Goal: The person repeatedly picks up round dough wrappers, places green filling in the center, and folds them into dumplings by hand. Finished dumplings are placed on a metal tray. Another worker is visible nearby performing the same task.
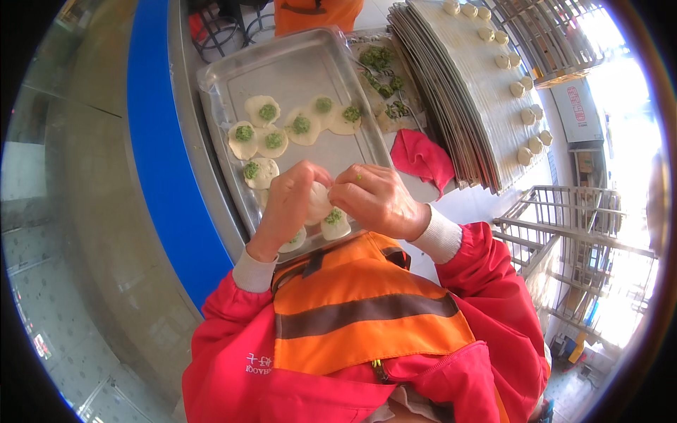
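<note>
Between my two hands is a pale dough bun (317, 203), its edge pinched by my fingers over the near part of a metal tray (296, 53). My left hand (288, 203) grips its left side, and my right hand (373, 195), with a green speck on it, pinches the right edge. What is inside the dough is hidden. Flat dough rounds topped with chopped green filling (301, 125) lie on the tray beyond my hands. One more filled round (335, 224) lies just below my hands, and another (294, 240) is partly behind my left wrist.
Right of the tray, a shallow pan (391, 119) holds green filling and utensils. A red cloth (422, 158) lies nearer. A tall stack of trays (465, 106) bears small shaped dough pieces (525, 156). Metal racks (571, 227) stand at right; a blue strip (158, 132) runs along the left.
</note>
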The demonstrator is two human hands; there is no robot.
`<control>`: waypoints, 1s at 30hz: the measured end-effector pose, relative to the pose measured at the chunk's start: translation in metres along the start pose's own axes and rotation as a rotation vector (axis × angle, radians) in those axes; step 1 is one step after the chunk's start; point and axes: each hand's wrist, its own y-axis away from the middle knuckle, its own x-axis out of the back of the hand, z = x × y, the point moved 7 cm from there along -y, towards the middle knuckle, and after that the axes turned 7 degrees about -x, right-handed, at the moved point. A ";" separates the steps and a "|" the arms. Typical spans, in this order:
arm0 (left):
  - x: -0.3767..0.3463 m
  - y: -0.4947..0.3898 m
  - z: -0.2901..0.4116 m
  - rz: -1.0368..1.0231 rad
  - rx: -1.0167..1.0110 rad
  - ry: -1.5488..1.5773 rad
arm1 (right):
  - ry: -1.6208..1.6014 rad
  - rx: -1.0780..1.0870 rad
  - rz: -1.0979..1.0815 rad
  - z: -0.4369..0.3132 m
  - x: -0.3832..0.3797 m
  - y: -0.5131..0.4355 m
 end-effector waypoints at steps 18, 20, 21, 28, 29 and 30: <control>0.006 0.002 -0.029 0.382 0.019 0.109 | -0.269 -0.431 0.115 0.017 0.003 -0.001; 0.007 0.003 -0.018 0.391 -0.151 -0.005 | -0.306 -0.492 0.104 0.021 -0.003 0.000; 0.007 0.003 -0.011 0.361 -0.243 -0.113 | -0.325 -0.525 0.099 0.023 -0.006 0.001; 0.010 0.020 -0.037 0.534 -0.017 0.077 | -0.304 -0.468 0.141 0.021 -0.026 0.010; 0.011 0.023 -0.040 0.557 0.006 0.074 | -0.326 -0.515 0.130 0.020 -0.028 0.011; 0.011 0.026 -0.043 0.578 0.030 0.071 | -0.348 -0.564 0.119 0.020 -0.030 0.013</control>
